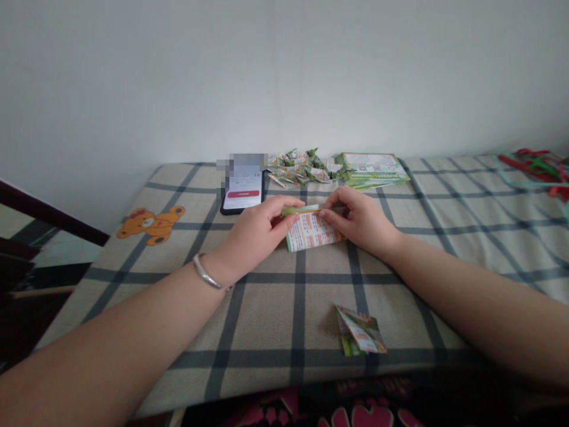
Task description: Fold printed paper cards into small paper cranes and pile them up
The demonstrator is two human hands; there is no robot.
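A printed paper slip (311, 230), white with orange and green print, lies on the plaid cloth (275, 296) at the centre. My left hand (258, 228) pinches its upper left edge, where a green strip is folded over. My right hand (360, 218) pinches the upper right edge of the same slip, fingers pressed together. A silver bangle (207, 274) circles my left wrist. A folded paper piece (361, 332) rests near the front edge, apart from both hands.
A phone (242, 187) with a lit screen lies behind my left hand. Several folded paper pieces (300, 166) are heaped at the back, beside a stack of flat leaflets (373, 167). Red and green strips (540, 169) lie at far right. A bear print (151, 224) marks the cloth's left.
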